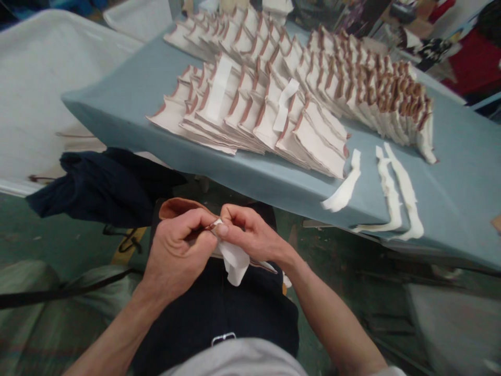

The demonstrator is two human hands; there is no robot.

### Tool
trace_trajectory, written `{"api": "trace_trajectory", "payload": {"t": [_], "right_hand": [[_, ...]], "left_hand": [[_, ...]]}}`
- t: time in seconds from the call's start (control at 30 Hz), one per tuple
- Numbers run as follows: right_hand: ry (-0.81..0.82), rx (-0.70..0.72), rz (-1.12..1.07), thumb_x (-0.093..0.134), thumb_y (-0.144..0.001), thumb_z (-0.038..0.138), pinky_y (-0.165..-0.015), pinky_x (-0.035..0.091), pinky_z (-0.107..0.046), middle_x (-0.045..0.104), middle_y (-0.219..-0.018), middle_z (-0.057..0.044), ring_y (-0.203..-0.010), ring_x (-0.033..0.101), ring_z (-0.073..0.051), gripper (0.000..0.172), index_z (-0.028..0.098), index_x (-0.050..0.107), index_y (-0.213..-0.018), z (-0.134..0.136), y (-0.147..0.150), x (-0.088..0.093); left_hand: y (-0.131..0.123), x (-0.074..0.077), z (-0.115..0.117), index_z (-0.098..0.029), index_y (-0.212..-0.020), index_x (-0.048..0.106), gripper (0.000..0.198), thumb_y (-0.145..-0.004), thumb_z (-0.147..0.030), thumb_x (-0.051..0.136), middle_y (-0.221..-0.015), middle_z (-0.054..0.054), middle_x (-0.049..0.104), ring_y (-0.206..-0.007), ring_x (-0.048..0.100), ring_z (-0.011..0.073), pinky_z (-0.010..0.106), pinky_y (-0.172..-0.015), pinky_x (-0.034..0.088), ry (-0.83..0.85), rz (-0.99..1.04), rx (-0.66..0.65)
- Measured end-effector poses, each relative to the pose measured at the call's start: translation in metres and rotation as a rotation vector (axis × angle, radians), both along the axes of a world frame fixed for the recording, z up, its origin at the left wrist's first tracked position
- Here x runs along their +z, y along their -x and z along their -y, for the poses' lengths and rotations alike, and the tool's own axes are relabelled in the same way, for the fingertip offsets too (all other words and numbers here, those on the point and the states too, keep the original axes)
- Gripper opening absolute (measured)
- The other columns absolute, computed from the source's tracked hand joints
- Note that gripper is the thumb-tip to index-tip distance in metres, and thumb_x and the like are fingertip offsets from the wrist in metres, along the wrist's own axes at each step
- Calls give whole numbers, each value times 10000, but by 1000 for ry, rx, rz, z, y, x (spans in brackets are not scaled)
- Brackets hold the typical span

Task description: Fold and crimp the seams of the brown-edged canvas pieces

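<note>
Above my lap, my left hand pinches the edge of a brown piece that looks like leather, with a pale underside. Its curved brown end shows beyond my knuckles. Close against it, my right hand has thumb and fingers closed on a white strip, whose loose end hangs down below the fingertips. Both thumbs meet at the brown edge, where the strip touches it. Much of the brown piece is hidden behind my hands, and a thin edge of it shows under my right wrist.
On the blue-grey table ahead lie overlapping rows of pale pieces with brown edges. Several white strips lie near its front edge and on the pieces. A white bin stands left, with dark cloth hanging beside it.
</note>
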State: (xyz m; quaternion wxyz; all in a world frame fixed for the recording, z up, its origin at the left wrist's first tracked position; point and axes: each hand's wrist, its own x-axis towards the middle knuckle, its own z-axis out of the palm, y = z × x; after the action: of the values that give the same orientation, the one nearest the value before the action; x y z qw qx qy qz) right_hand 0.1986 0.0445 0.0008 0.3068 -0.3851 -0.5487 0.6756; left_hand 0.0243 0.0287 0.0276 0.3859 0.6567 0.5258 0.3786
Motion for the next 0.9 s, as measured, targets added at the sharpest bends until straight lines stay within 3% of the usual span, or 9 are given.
{"api": "trace_trajectory", "payload": {"t": [0.27, 0.57, 0.67, 0.77, 0.9], "right_hand": [[-260, -148, 29, 586, -1001, 589, -555, 287, -250, 320, -662, 72, -600, 305, -109, 508, 241, 364, -705, 11, 12, -5], [-385, -328, 203, 381, -1052, 541, -542, 288, -281, 374, -593, 57, -534, 339, -112, 472, 252, 358, -679, 20, 19, -6], [-426, -371, 217, 355, -1073, 494, -559, 291, -289, 384, -610, 53, -542, 356, -114, 461, 250, 357, -682, 17, 18, -5], [-434, -352, 276, 416, -1080, 507, -568, 302, -283, 387, -612, 65, -551, 387, -114, 459, 244, 395, -704, 11, 7, -3], [-479, -374, 277, 445, -1091, 531, -684, 468, -286, 632, -747, 13, -684, 582, -144, 403, 221, 568, -865, 4, -12, 8]], "left_hand": [[-9, 5, 0, -214, -590, 574, 233, -798, -164, 481, -568, -41, 566, -513, 505, 118, 250, -495, 382, -88, 59, 17], [-10, 5, -7, -222, -584, 507, 235, -809, -186, 449, -562, -35, 479, -517, 440, 133, 279, -511, 350, 1, 118, -121], [-4, 10, -16, -219, -590, 513, 224, -807, -203, 456, -605, -22, 523, -579, 494, 148, 274, -556, 387, 29, 85, -194], [7, 17, -26, -206, -674, 638, 196, -809, -234, 499, -659, -10, 621, -632, 562, 167, 261, -585, 430, 119, -1, -295], [20, 25, -33, -197, -843, 775, 240, -826, -251, 542, -803, 22, 774, -719, 664, 203, 251, -632, 504, 210, -32, -385]]}}
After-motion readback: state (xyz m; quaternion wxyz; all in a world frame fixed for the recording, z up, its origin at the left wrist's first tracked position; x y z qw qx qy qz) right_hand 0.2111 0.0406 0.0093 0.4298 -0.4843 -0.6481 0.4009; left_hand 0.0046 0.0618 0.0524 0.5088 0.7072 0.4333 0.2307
